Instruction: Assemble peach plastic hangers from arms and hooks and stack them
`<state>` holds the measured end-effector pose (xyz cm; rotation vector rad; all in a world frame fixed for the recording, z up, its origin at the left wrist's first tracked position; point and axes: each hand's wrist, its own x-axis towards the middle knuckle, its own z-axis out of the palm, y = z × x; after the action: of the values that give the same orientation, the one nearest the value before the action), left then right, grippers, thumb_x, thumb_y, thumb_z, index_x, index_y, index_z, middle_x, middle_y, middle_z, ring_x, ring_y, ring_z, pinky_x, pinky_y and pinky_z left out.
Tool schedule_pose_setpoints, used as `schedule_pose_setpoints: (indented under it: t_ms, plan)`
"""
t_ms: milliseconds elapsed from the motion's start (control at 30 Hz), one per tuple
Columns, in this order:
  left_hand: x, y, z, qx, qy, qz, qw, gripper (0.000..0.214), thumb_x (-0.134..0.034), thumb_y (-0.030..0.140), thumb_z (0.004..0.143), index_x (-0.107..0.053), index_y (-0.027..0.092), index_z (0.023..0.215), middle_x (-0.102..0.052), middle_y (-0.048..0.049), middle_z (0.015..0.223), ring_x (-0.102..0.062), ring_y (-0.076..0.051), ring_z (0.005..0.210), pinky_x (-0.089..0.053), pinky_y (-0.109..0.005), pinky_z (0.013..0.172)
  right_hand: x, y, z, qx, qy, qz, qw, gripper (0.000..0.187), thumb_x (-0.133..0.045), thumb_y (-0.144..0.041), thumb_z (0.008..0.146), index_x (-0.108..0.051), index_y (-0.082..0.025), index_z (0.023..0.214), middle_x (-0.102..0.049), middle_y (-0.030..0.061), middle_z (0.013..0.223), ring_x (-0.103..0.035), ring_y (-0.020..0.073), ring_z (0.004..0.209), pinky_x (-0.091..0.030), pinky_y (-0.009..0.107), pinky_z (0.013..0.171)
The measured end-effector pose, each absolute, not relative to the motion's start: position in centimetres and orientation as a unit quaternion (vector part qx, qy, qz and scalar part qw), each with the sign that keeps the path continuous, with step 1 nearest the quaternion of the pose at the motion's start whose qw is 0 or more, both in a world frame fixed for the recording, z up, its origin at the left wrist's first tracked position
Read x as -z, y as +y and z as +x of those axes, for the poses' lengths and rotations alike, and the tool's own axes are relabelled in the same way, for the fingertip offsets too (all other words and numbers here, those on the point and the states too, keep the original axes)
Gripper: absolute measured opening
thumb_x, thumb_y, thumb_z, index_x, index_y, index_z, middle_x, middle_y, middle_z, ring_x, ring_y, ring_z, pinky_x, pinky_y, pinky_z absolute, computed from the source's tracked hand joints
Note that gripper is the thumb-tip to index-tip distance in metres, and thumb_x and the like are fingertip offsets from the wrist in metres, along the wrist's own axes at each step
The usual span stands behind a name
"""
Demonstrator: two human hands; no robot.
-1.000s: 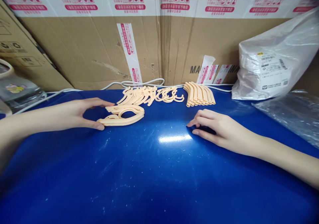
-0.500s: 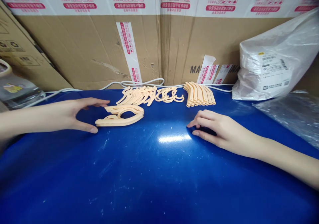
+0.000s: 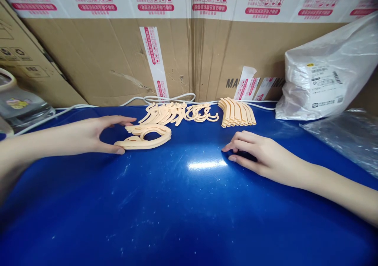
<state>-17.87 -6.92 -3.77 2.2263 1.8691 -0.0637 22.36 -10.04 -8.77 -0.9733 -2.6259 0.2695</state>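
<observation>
On the blue table, cream folded plastic hangers [image 3: 147, 143] lie stacked to the left of the middle. My left hand [image 3: 102, 136] reaches around their left end, thumb and fingers spread wide. The thumb tip is at the front left corner, seemingly touching it; the fingertips are at the back edge. My right hand [image 3: 260, 153] rests on the table, fingers loosely bent, thumb apart from the index finger, holding nothing. Behind lie a pile of curved cream pieces [image 3: 165, 113], several cream hooks [image 3: 202, 112] and a row of curved hanger arms [image 3: 237, 112], the last nearest my right hand.
Cardboard boxes [image 3: 112, 61] wall off the back, with a white cable [image 3: 168, 98] along their foot. A white plastic bag [image 3: 313, 84] and clear film [image 3: 345, 134] are at the right. A transparent jug [image 3: 20, 100] stands at the far left.
My left hand has shifted slightly right, its thumb now overlapping the left end of the folded hangers. My right hand has stayed in place.
</observation>
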Motion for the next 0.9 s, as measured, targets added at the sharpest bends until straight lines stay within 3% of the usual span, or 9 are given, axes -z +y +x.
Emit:
schedule_pose_setpoints:
  t_ms: [267, 900]
  plan:
    - [4.04, -6.42, -18.69, 0.030, 0.621, 0.774, 0.122, 0.085, -0.058, 0.066, 0.064, -0.044, 0.027, 0.138, -0.050, -0.0012, 0.143, -0.050, -0.026, 0.126, -0.037, -0.034, 0.105, 8.84, -9.89, 22.52, -0.097, -0.921, -0.340, 0.161, 0.023, -0.046, -0.030, 0.095, -0.062, -0.022, 0.109, -0.062, 0.0065, 0.102, -0.060, 0.0192, 0.093, -0.050, 0.034, 0.082]
    - [3.75, -6.55, -18.71, 0.026, 0.621, 0.774, 0.124, 0.083, -0.058, 0.064, 0.063, -0.047, 0.025, 0.135, -0.052, -0.0032, 0.141, -0.050, -0.027, 0.125, -0.037, -0.035, 0.105, 8.78, -10.03, 22.51, -0.095, -0.922, -0.341, 0.159, 0.023, -0.045, -0.031, 0.096, -0.061, -0.022, 0.109, -0.061, 0.0072, 0.101, -0.060, 0.0193, 0.093, -0.050, 0.035, 0.081]
